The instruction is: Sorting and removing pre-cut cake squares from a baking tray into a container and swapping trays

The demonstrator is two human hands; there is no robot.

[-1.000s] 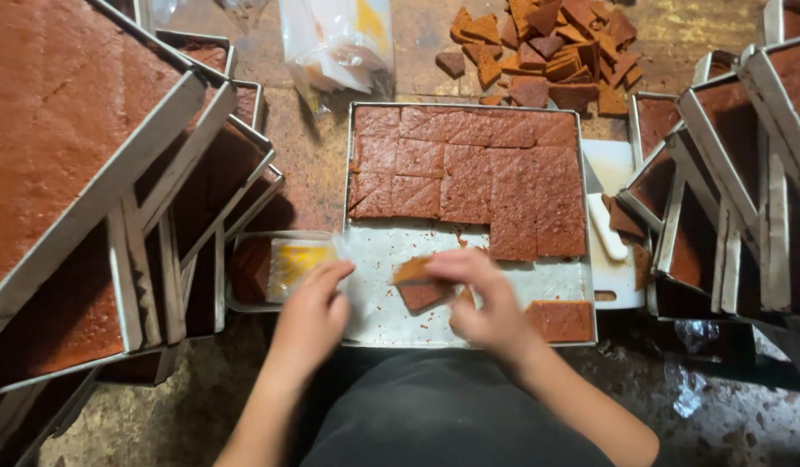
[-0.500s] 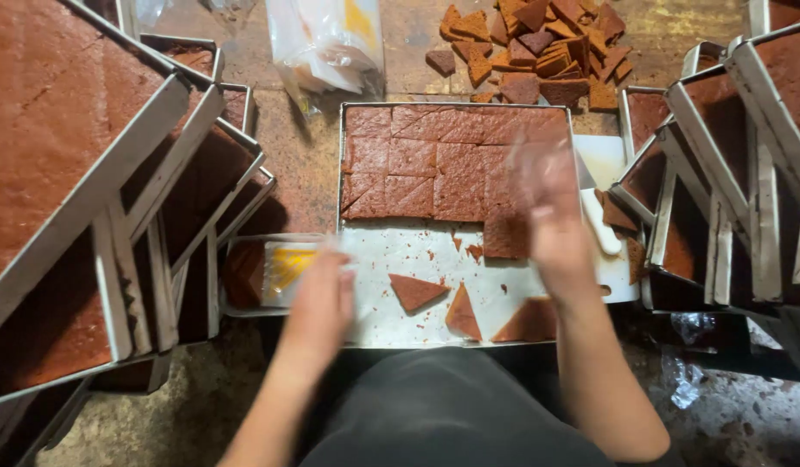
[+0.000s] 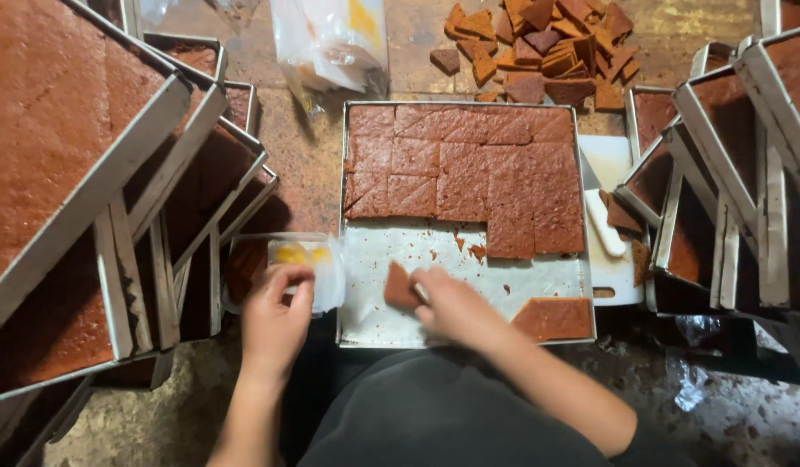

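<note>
Right hand (image 3: 456,304): over the near bare part of the tray; fingers pinching a brown triangular cake piece (image 3: 401,286), held just above the lining, near the tray's near-left corner
Left hand (image 3: 277,320): just off the tray's left edge; fingers curled around the rim of a clear plastic bag (image 3: 306,264), holding it; something yellow visible inside the bag
Tray (image 3: 469,105): square, metal, centred on the work surface; far half filled with scored brown cake slab (image 3: 469,173), cut into squares and triangles; near half mostly bare white lining with crumbs
Loose piece (image 3: 553,317): flat brown cake, lying in the tray's near-right corner, well apart from the pinched piece
Knife (image 3: 600,216): white-handled, resting on a white board just beside the tray's right edge
Heap of cut pieces (image 3: 538,47): beyond the tray's far edge, toward the far right of the surface
Plastic bags (image 3: 331,43): beyond the tray's far-left corner
Stacked trays (image 3: 97,173): tilted, cake-filled, along the left; more along the right (image 3: 745,156)
</note>
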